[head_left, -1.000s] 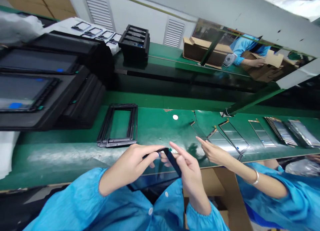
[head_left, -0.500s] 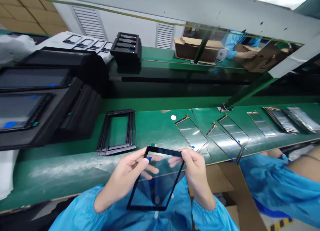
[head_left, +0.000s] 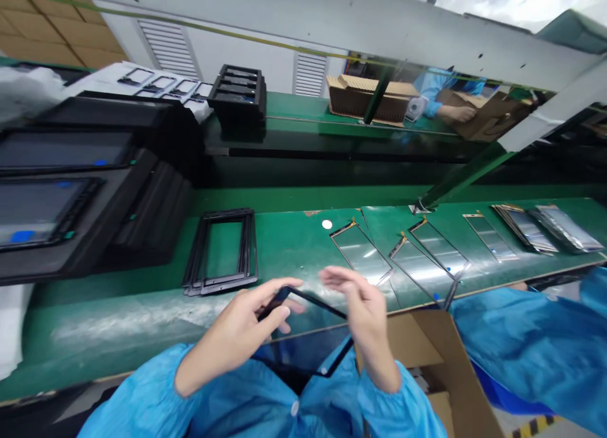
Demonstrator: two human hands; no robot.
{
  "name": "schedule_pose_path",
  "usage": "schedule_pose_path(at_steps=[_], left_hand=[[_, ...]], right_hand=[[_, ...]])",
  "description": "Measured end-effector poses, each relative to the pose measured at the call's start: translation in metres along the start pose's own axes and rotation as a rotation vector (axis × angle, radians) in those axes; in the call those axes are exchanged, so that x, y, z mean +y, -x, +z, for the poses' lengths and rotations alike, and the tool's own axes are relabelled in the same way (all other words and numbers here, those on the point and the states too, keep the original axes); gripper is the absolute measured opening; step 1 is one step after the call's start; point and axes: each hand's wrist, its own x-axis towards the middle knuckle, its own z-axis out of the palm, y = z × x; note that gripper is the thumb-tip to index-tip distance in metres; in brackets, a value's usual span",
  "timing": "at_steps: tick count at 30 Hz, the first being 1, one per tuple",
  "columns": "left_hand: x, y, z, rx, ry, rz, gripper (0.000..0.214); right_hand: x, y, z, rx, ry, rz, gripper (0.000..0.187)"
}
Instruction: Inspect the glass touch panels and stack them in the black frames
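My left hand (head_left: 251, 318) pinches the upper left corner of a black-framed glass touch panel (head_left: 313, 299), thumb on the near face and fingers behind. The panel is tilted low in front of my blue smock, so its glass is hard to make out. At the panel's right side, my right hand (head_left: 363, 311) has its slightly blurred fingers stretched toward the left, and its palm covers part of the right edge. On the bench beyond lie a stack of black frames (head_left: 252, 248) and a clear glass panel (head_left: 363, 251) with a small orange tab.
Stacked black trays (head_left: 156, 217) with dark panels fill the left. More clear panels (head_left: 439, 248) lie to the right. An open cardboard box (head_left: 455, 362) stands below the green bench (head_left: 142, 318). A co-worker's blue sleeve (head_left: 535, 343) is at right; a post (head_left: 455, 176) rises behind.
The framed panel has tipped flatter and swung slightly. My right hand has let go of its upper right corner and spread its fingers; my left hand keeps its hold.
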Motion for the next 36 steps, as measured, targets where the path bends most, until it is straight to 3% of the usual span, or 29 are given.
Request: schedule_pose_path(at_steps=[2,5,7,11,14,17,20,23,26,30,33,36], left_hand=[[-0.004,0.003,-0.001,0.113,0.182,-0.042,0.041],[-0.009,0.005,-0.002,0.246,0.323,-0.021,0.044],[-0.010,0.005,-0.002,0.310,0.348,-0.020,0.047],[-0.012,0.004,-0.003,0.364,0.324,-0.015,0.049],[-0.013,0.003,-0.007,0.381,0.131,0.085,0.049],[-0.006,0.000,-0.013,0.438,-0.316,0.312,0.046],[0.008,-0.006,-0.018,0.301,-0.630,0.484,0.033],[0.020,-0.010,-0.022,0.183,-0.673,0.461,0.029],[0.020,-0.013,-0.021,0.165,-0.515,0.274,0.024],[-0.001,-0.020,-0.002,0.228,0.067,0.005,0.024],[-0.021,-0.023,0.017,0.212,0.370,-0.058,0.048],[-0.029,-0.019,0.025,0.119,0.429,-0.112,0.072]], right_hand=[[0.009,-0.002,-0.022,0.122,0.067,-0.021,0.035],[0.023,0.001,-0.045,0.064,-0.058,0.132,0.048],[0.027,0.006,-0.047,0.023,-0.170,0.205,0.049],[0.017,0.014,-0.031,0.072,-0.196,0.180,0.038],[0.009,0.014,-0.023,0.080,-0.179,0.156,0.030],[0.007,0.016,-0.022,0.054,-0.164,0.162,0.031],[0.007,0.019,-0.023,0.036,-0.171,0.178,0.033],[0.006,0.019,-0.026,0.027,-0.179,0.201,0.033],[0.010,0.014,-0.029,0.017,-0.265,0.236,0.050],[0.032,0.008,-0.014,-0.021,-0.542,0.236,0.095],[0.044,0.008,0.006,0.009,-0.468,0.271,0.097],[0.043,0.009,0.015,0.084,-0.389,0.312,0.090]])
